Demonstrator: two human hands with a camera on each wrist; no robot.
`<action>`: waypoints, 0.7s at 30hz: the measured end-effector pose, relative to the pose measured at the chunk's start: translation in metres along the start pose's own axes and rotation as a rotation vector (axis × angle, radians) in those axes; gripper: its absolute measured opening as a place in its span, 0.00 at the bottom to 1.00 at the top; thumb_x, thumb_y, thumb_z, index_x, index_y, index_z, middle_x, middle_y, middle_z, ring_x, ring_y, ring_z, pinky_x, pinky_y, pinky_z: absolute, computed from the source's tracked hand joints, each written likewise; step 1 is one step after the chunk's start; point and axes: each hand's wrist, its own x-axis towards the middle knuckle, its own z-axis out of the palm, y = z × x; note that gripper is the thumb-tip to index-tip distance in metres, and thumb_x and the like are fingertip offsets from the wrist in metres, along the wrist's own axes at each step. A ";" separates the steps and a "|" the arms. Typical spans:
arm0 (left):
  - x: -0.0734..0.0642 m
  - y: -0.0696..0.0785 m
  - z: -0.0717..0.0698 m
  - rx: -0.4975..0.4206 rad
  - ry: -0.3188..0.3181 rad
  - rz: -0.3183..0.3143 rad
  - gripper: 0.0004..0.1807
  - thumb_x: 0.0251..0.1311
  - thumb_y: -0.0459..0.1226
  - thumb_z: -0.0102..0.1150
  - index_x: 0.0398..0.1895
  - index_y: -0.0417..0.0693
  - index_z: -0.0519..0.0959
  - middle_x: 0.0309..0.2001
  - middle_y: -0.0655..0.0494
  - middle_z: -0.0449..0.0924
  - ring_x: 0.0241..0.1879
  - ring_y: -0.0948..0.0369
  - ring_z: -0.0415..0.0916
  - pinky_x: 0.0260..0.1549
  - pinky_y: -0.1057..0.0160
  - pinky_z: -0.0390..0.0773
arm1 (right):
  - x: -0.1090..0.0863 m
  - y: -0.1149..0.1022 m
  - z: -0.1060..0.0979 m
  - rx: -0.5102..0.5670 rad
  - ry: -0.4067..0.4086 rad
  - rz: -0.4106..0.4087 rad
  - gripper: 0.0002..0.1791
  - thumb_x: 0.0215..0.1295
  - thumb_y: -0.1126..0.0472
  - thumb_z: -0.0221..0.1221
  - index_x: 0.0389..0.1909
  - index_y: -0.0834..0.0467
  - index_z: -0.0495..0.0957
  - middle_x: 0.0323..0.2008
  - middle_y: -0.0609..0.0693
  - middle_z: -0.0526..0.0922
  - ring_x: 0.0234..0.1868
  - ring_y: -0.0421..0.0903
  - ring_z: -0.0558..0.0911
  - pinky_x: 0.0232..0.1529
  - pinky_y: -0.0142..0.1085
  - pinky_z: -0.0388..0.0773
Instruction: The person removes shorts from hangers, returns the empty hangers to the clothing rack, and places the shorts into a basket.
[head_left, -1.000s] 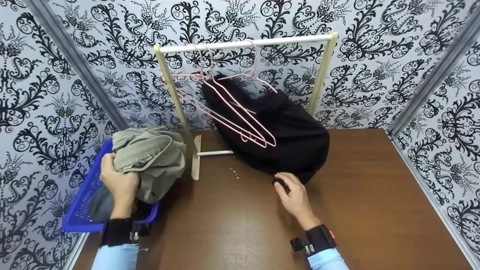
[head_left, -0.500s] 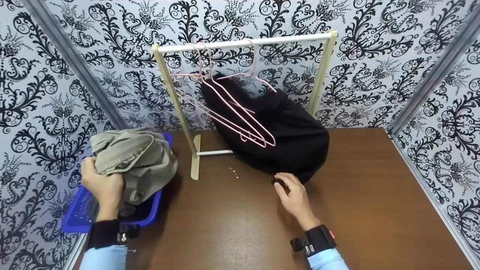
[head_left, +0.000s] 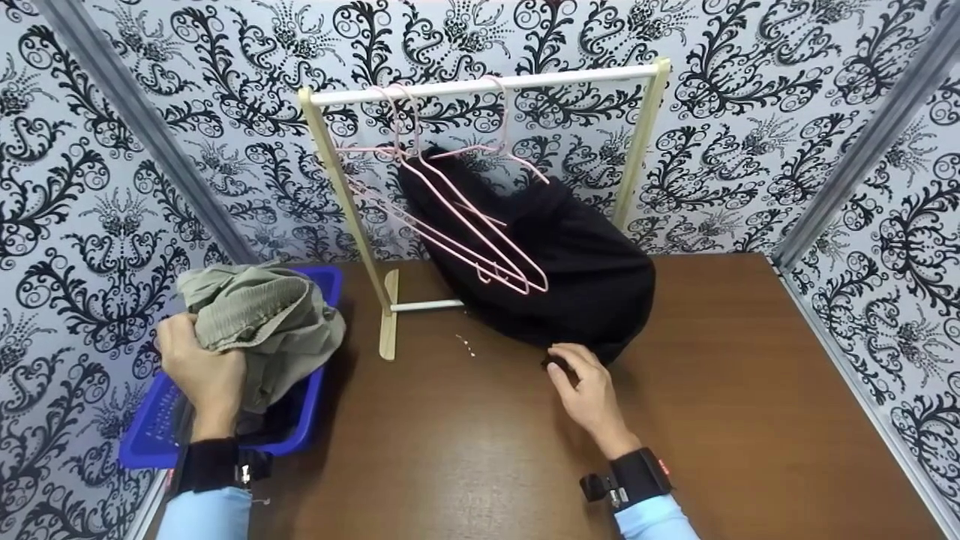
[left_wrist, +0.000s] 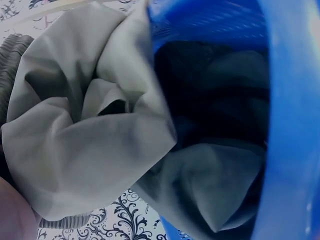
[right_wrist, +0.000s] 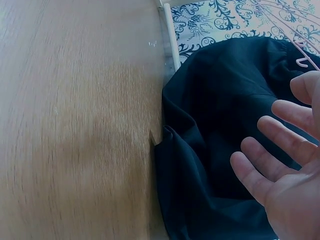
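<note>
My left hand [head_left: 201, 367] grips a khaki garment with a gathered elastic waistband [head_left: 277, 322], bunched up over the blue basket [head_left: 142, 442]. In the left wrist view the garment's folds [left_wrist: 85, 155] hang beside the basket's wall, and dark clothes [left_wrist: 210, 180] lie inside it. Loosely bent and holding nothing, the fingers of my right hand [head_left: 589, 394] are close to the lower edge of a black garment [head_left: 600, 277]. That garment hangs from a pink hanger on the rack; the right wrist view shows its dark cloth [right_wrist: 220, 115] behind the spread fingers.
A small clothes rack with a white rail [head_left: 577, 76] and wooden posts stands at the back of the brown table [head_left: 480, 450]. Several pink hangers [head_left: 450, 202] hang from it, some without clothes. Patterned walls [head_left: 750, 97] close in the back and sides.
My left hand has moved left with the khaki garment, uncovering more of the basket's far right rim, and the garment has sunk slightly. My right hand has stayed by the black garment.
</note>
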 end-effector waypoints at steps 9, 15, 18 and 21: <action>-0.013 -0.012 0.006 0.253 -0.205 0.066 0.29 0.33 0.15 0.55 0.47 0.34 0.73 0.57 0.33 0.69 0.55 0.33 0.63 0.56 0.34 0.68 | -0.001 0.002 -0.001 -0.004 0.004 0.009 0.12 0.66 0.69 0.65 0.50 0.64 0.85 0.51 0.56 0.86 0.54 0.57 0.84 0.53 0.52 0.79; -0.022 -0.015 0.014 0.386 -0.270 0.167 0.32 0.38 0.18 0.61 0.52 0.41 0.74 0.64 0.33 0.67 0.58 0.30 0.63 0.41 0.29 0.75 | -0.001 0.001 -0.003 -0.008 -0.002 0.023 0.12 0.66 0.69 0.65 0.50 0.64 0.85 0.51 0.56 0.86 0.54 0.56 0.83 0.53 0.51 0.79; -0.026 -0.018 0.020 0.417 -0.278 0.245 0.29 0.42 0.19 0.57 0.53 0.42 0.75 0.62 0.32 0.68 0.55 0.28 0.64 0.36 0.30 0.76 | -0.001 0.000 -0.004 -0.012 -0.014 0.030 0.13 0.66 0.69 0.65 0.50 0.64 0.85 0.51 0.57 0.85 0.54 0.57 0.83 0.53 0.51 0.79; -0.030 -0.022 0.025 0.441 -0.302 0.294 0.23 0.48 0.20 0.52 0.49 0.40 0.75 0.59 0.32 0.70 0.50 0.26 0.65 0.33 0.32 0.74 | 0.000 -0.002 -0.006 -0.002 -0.039 0.051 0.13 0.67 0.68 0.64 0.52 0.64 0.85 0.53 0.58 0.84 0.55 0.57 0.83 0.53 0.52 0.80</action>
